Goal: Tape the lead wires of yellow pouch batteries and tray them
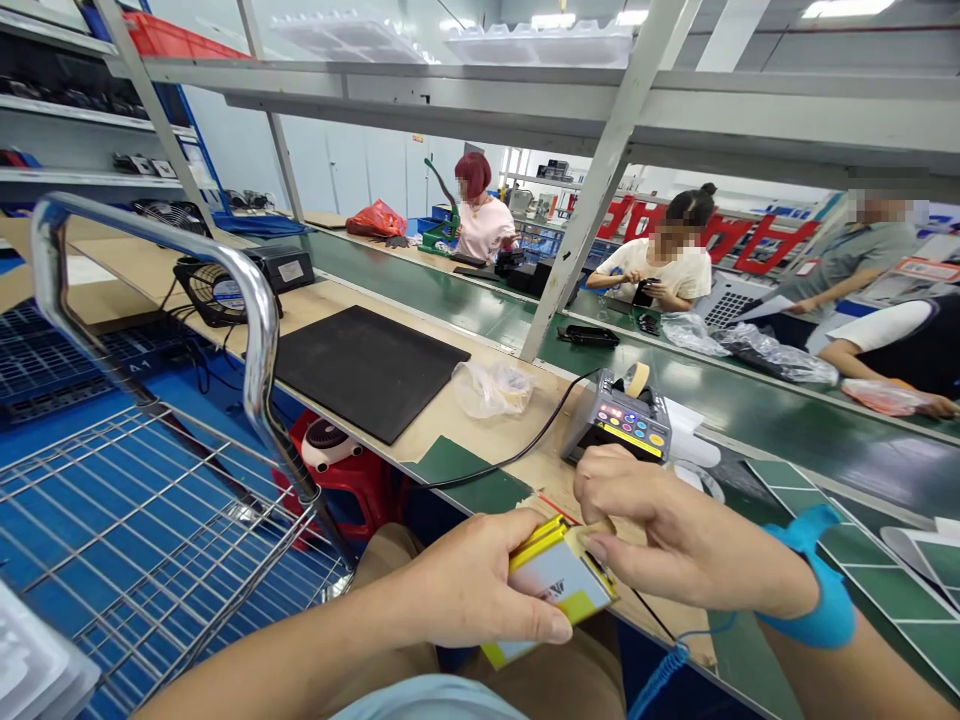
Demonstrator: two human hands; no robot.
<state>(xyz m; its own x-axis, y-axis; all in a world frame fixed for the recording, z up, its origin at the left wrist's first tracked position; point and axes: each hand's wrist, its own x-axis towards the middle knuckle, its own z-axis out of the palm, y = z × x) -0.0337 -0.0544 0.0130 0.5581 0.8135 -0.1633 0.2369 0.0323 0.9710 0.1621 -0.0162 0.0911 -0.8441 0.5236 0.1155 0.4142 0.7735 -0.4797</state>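
My left hand (pixel 491 580) is closed around a flat battery pack (pixel 562 588) with a silver face and yellow taped edges, held tilted above my lap. The thumb lies across its face, and the fingers are hidden behind it. At the pack's upper right end, my right hand (pixel 649 520) pinches a short strip of tan tape (pixel 585 535) between thumb and fingers, against the pack's edge. A blue wrist strap (pixel 817 585) with a coiled cord circles my right wrist. Just beyond that hand stands a tape dispenser (pixel 622 425) with a lit display and a tape roll.
A black mat (pixel 371 365), a clear plastic bag (pixel 491 388) and a fan (pixel 214 290) lie on the bench. A wire cart (pixel 150 500) stands at left, a red stool (pixel 352 490) under the bench. Across the green conveyor (pixel 465 310), several people work. A shelf post (pixel 581 230) rises ahead.
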